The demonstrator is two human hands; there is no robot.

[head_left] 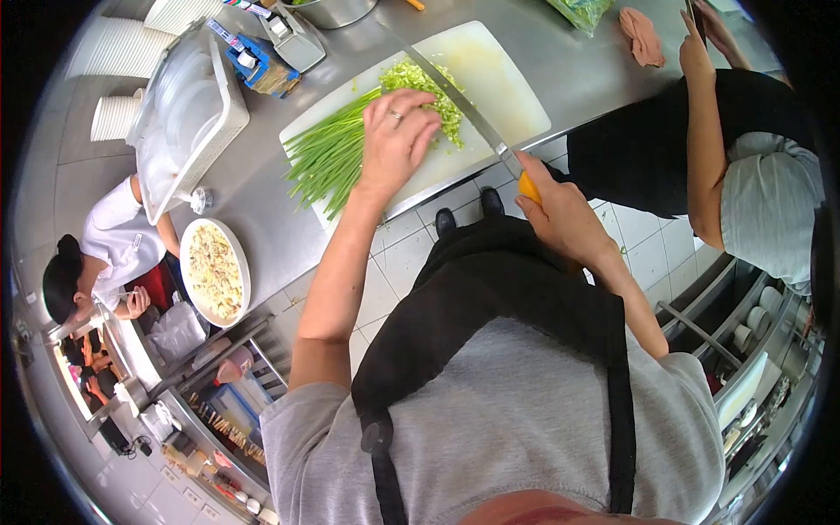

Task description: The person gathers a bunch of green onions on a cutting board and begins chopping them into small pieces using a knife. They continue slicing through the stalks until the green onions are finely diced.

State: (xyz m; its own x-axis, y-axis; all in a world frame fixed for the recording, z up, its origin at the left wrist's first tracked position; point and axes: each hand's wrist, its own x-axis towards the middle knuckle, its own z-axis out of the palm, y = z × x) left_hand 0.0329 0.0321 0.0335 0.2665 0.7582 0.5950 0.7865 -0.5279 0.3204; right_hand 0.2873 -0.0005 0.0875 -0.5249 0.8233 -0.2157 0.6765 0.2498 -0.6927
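Stalks (328, 162), one bundle: long, thin, smooth and bright green, lying roughly parallel, loose ends fanned out toward the left end of the cutting board (507, 74). Colour even along the visible length; the bundle narrows toward the left hand (398, 140), which covers part of it.

Chopped pieces (409, 77), one heap: short, moist-looking, paler and more yellow-green than the stalks, gathered beyond the bundle near the middle of the board, with a few bits strewn around.

Knife (472, 115), one: long straight steel blade, yellow handle; set slantwise over the heap, pieces visible on both sides, tip reaching past the board's far edge in this view. Whether the edge touches the board cannot be told.

Right hand (564, 214): closed firmly around the yellow handle, thumb laid along it. Left hand: fingers half curled, thumb apart from them, a ring on one finger; poised where stalks meet heap. Whether it presses on the stalks cannot be told.

Board: white, rounded corners, faint yellowish stain at the right; flat on a steel counter (582, 87). White oval dish (246, 280) of mixed pale food: at the counter's left, apart from the board.
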